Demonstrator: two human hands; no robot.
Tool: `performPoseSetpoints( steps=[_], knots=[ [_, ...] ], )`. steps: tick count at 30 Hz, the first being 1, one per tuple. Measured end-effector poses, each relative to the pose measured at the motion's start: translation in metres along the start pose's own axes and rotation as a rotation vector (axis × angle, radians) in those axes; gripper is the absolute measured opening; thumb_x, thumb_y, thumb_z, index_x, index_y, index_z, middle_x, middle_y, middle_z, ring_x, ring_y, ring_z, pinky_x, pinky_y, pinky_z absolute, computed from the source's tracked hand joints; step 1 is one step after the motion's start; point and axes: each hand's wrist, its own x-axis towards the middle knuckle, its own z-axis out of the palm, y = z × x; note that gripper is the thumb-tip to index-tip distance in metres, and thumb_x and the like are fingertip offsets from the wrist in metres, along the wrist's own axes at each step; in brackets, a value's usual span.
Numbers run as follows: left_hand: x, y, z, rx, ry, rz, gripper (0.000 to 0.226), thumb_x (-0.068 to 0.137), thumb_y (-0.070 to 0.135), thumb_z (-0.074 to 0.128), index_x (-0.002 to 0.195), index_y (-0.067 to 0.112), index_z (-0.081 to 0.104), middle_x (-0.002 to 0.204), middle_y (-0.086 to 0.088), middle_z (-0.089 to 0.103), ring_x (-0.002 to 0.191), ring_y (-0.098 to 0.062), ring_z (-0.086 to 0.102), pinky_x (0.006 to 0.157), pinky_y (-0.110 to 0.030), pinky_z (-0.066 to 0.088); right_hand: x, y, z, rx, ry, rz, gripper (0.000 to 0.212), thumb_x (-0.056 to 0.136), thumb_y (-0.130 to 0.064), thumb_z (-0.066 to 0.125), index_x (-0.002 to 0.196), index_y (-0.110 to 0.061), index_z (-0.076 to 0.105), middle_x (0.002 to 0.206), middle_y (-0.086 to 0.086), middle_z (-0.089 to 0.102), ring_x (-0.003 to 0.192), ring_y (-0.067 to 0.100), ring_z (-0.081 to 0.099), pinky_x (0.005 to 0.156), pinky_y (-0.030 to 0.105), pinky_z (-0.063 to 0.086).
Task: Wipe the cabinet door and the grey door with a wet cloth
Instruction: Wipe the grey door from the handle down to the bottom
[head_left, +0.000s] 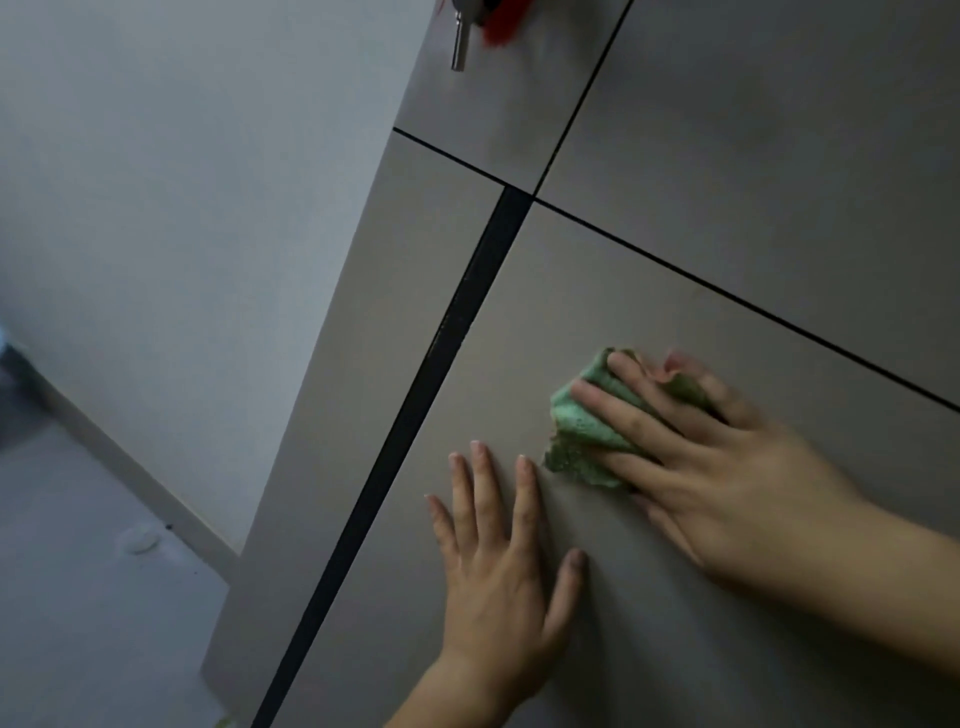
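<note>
A grey door (649, 322) with thin black grooves and one wide black strip (415, 410) fills the right of the view. My right hand (717, 467) presses a crumpled green cloth (587, 421) flat against the lower panel, fingers spread straight over it. A bit of pink shows at the cloth's far edge. My left hand (509, 561) rests flat on the same panel just below and left of the cloth, fingers straight, holding nothing.
A metal door handle (460, 44) with something red (498, 26) beside it sits at the top edge. A pale wall (182, 208) stands to the left. Below it lie a skirting board and grey floor (78, 597) with a small white object (139, 540).
</note>
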Motion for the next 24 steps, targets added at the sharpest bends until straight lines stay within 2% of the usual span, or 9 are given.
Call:
performPoseSetpoints(
  steps=[4,6,10,13,16,18,20,22,24],
  knots=[
    [-0.002,0.0,-0.004,-0.016,-0.015,-0.007,0.087,0.095,0.057,0.044,0.164,0.02,0.006,0.171,-0.018,-0.004,0.157,-0.041,-0.006,0.12,-0.067,0.01,0.008,0.014,-0.007,-0.015,0.015,0.087,0.049,0.097,-0.033,0.046,0.142,-0.017,0.058,0.166,0.007,0.027,0.153,0.034,0.025,0.121,0.055,0.026],
    [-0.002,0.002,-0.003,-0.019,-0.011,-0.014,0.087,0.096,0.057,0.044,0.164,0.019,0.007,0.171,-0.017,-0.004,0.157,-0.039,-0.006,0.12,-0.065,0.008,0.014,0.01,-0.007,-0.022,0.003,0.137,0.051,0.097,-0.034,0.045,0.143,-0.016,0.056,0.167,0.01,0.023,0.154,0.037,0.021,0.122,0.057,0.022],
    [-0.014,0.008,0.004,-0.064,0.0,-0.089,0.086,0.097,0.059,0.041,0.164,0.02,0.004,0.172,-0.014,-0.004,0.158,-0.038,-0.007,0.12,-0.061,0.004,-0.021,-0.011,-0.003,0.007,-0.015,0.055,0.049,0.095,-0.031,0.046,0.139,-0.016,0.062,0.167,0.011,0.022,0.153,0.038,0.021,0.12,0.059,0.025],
    [-0.025,0.011,0.01,-0.067,-0.013,-0.134,0.088,0.096,0.062,0.042,0.164,0.024,0.002,0.172,-0.013,-0.003,0.158,-0.038,-0.005,0.12,-0.059,0.005,0.001,-0.015,0.001,0.019,-0.013,0.054,0.049,0.096,-0.033,0.045,0.14,-0.018,0.061,0.167,0.01,0.025,0.153,0.038,0.022,0.12,0.058,0.026],
    [-0.025,0.01,0.01,-0.046,-0.026,-0.147,0.088,0.095,0.064,0.042,0.164,0.028,0.001,0.172,-0.01,-0.003,0.158,-0.035,-0.006,0.119,-0.056,0.005,0.091,-0.026,0.0,-0.013,-0.029,0.076,0.055,0.098,-0.038,0.036,0.149,-0.023,0.05,0.167,0.012,0.019,0.154,0.041,0.013,0.124,0.058,0.011],
    [-0.024,0.009,0.008,-0.064,-0.028,-0.159,0.088,0.094,0.064,0.044,0.164,0.031,0.0,0.173,-0.006,-0.005,0.158,-0.032,-0.009,0.119,-0.055,0.005,0.159,-0.036,0.0,-0.059,-0.15,0.11,0.057,0.104,-0.042,0.023,0.16,-0.03,0.024,0.169,0.012,-0.009,0.154,0.042,-0.011,0.123,0.058,-0.01],
    [-0.025,0.008,0.007,-0.098,-0.025,-0.16,0.09,0.093,0.062,0.045,0.163,0.034,-0.004,0.173,-0.004,-0.007,0.158,-0.029,-0.012,0.12,-0.054,0.002,0.2,-0.049,-0.002,-0.128,-0.26,0.127,0.059,0.106,-0.044,0.018,0.162,-0.031,0.007,0.165,0.011,-0.027,0.15,0.042,-0.026,0.119,0.059,-0.019],
    [-0.024,0.007,0.007,-0.118,-0.034,-0.161,0.091,0.093,0.061,0.045,0.162,0.036,-0.009,0.173,-0.003,-0.007,0.157,-0.027,-0.015,0.121,-0.055,-0.001,0.196,-0.062,0.011,-0.11,-0.271,0.064,0.059,0.106,-0.042,0.019,0.162,-0.029,0.006,0.166,0.011,-0.026,0.151,0.04,-0.026,0.119,0.059,-0.02],
    [-0.025,0.006,0.006,-0.104,-0.055,-0.156,0.091,0.093,0.059,0.046,0.162,0.036,-0.008,0.172,-0.005,-0.006,0.157,-0.029,-0.016,0.123,-0.059,0.0,0.163,-0.066,0.028,-0.009,-0.176,-0.015,0.058,0.104,-0.034,0.021,0.161,-0.025,0.02,0.17,0.012,-0.005,0.155,0.037,-0.012,0.123,0.054,-0.014]
  ],
)
